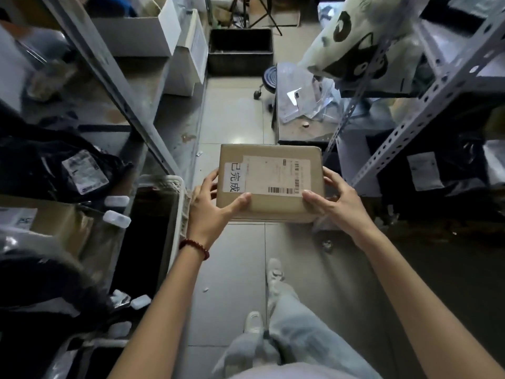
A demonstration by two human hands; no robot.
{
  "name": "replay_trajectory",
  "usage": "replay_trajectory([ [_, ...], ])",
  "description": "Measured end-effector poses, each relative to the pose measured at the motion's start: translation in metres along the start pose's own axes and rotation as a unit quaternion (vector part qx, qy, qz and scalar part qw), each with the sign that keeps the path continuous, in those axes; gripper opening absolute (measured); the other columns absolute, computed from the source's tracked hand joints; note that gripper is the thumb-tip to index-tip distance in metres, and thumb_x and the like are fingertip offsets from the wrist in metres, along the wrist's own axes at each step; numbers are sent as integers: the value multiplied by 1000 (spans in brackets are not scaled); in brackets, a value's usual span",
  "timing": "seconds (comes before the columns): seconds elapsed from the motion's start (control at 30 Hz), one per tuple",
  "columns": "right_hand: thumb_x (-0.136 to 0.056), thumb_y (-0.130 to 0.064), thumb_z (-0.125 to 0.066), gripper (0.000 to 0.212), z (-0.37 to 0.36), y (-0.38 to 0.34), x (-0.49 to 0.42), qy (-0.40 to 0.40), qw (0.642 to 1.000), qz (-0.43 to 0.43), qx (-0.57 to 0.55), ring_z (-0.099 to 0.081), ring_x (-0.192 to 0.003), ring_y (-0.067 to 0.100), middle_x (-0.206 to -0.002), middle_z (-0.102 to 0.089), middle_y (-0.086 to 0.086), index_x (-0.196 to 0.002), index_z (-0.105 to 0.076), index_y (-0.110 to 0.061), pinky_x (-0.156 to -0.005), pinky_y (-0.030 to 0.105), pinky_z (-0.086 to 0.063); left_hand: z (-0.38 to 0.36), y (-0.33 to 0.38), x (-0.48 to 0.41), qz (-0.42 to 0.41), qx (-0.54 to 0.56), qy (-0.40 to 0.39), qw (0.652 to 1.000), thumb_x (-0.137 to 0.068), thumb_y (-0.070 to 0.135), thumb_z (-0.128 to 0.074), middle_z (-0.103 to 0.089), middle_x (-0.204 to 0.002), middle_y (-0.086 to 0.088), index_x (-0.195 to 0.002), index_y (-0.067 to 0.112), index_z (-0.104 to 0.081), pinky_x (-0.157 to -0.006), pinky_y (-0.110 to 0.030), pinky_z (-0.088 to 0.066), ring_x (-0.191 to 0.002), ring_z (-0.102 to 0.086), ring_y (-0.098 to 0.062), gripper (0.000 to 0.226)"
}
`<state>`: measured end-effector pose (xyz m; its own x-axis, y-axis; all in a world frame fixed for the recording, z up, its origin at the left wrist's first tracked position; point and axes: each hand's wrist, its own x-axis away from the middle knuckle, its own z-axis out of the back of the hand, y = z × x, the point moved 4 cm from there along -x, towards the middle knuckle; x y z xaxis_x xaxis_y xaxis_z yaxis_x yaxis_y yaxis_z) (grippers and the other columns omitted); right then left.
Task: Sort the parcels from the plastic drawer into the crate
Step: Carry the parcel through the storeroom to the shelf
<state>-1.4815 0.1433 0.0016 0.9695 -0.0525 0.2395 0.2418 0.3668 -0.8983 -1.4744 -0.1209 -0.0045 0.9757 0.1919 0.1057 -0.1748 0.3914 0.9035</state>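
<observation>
Head cam looking straight down an aisle: the parcel [273, 207] is a flat brown cardboard box held level in the air above the tiled floor [235, 119], between the two racks and not resting on anything. The left hand [210, 214] grips its left edge, thumb laid on top near the front left corner, fingers curled around the side. The right hand [338, 203] does the same on the right edge, thumb on top and the rest wrapped under. So both are closed onto the box.

On top there's a shipping label [276, 170] with barcodes, and a white sticker [233, 177] with printed characters at its left end. A red bead bracelet [194, 247] sits on the left wrist.

Just left of that hand is a white lattice-sided plastic basket [181, 203], at the front edge of the left rack. Further in on that rack lies a black poly bag [41, 165] with its own label.

On the right rack [404, 127] a pale cat-print bag [352, 42] hangs over the shelf edge. At the far end of the aisle there's a dark bin [240, 50], with a round stool [269, 75] just beside it. Below the box — pale jeans [295, 318] and white shoes [274, 272].
</observation>
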Motion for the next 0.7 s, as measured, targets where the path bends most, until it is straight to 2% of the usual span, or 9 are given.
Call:
replay_trajectory([
  [0.07, -77, -39, -76, 75, 1, -2, -39, -2, 1000, 3, 4, -64, -102, 12, -133, -56, -5, -144, -41, -31, -89, 34, -55, -8, 7, -35, 2, -9, -5, 1000, -66, 46, -83, -49, -127, 3, -137, 29, -44, -84, -14, -45, -107, -53, -3, 83],
  [0.17, -79, -38, -74, 73, -1, -10, -96, -10, 1000, 14, 7, -58, -108, 6, -136, -53, -6, -144, -41, -33, -88, 25, -51, -14, 20, -82, -9, -39, 16, 999, -70, 42, -81, -44, -120, 6, -139, 28, -42, -88, -20, -42, -107, -48, -5, 80],
  [0.27, -80, -39, -73, 71, -2, -24, -147, -30, 999, 19, -5, -51, -123, 10, -139, -52, -4, -143, -42, -34, -101, 36, -47, -17, 28, -127, 9, -53, 26, 998, -60, 60, -77, -45, -122, 5, -140, 30, -40, -99, -34, -45, -112, -49, -10, 94],
  [0.33, -81, -38, -73, 70, -2, -35, -177, -40, 999, 16, -16, -56, -114, 10, -140, -51, -3, -143, -41, -34, -97, 39, -51, -17, 34, -154, 24, -56, 36, 997, -53, 70, -69, -45, -126, 4, -141, 30, -40, -102, -40, -45, -116, -51, -13, 101],
  [0.4, -81, -37, -73, 70, -2, -48, -206, -49, 998, 18, -24, -58, -104, 6, -141, -50, -2, -143, -41, -34, -91, 35, -54, -16, 39, -179, 35, -56, 46, 997, -51, 71, -68, -47, -131, 1, -140, 30, -40, -101, -42, -46, -117, -51, -15, 102],
  [0.47, -82, -36, -73, 70, -4, -59, -233, -61, 997, 24, -28, -58, -104, 7, -139, -52, -2, -143, -41, -32, -91, 35, -54, -15, 43, -203, 45, -58, 56, 996, -52, 69, -70, -47, -133, -2, -139, 29, -41, -102, -41, -45, -118, -51, -16, 100],
  [0.57, -82, -35, -73, 68, -9, -72, -274, -63, 997, 30, -25, -57, -115, 14, -135, -52, -5, -143, -42, -30, -93, 37, -53, -15, 49, -243, 48, -62, 59, 995, -61, 57, -78, -46, -131, -3, -140, 26, -42, -99, -31, -42, -114, -48, -11, 92],
  [0.67, -84, -34, -71, 66, -17, -83, -318, -59, 998, 24, -24, -63, -96, 14, -135, -51, -4, -143, -42, -32, -79, 28, -56, -15, 53, -289, 40, -74, 58, 995, -71, 43, -80, -45, -125, 1, -141, 25, -41, -96, -26, -39, -110, -45, -8, 81],
  [0.7, -84, -32, -71, 66, -21, -87, -333, -56, 998, 23, -30, -63, -96, 14, -134, -51, -5, -143, -41, -31, -76, 23, -56, -14, 55, -306, 37, -80, 57, 994, -72, 42, -79, -44, -122, 3, -141, 25, -40, -95, -25, -39, -109, -44, -7, 80],
])
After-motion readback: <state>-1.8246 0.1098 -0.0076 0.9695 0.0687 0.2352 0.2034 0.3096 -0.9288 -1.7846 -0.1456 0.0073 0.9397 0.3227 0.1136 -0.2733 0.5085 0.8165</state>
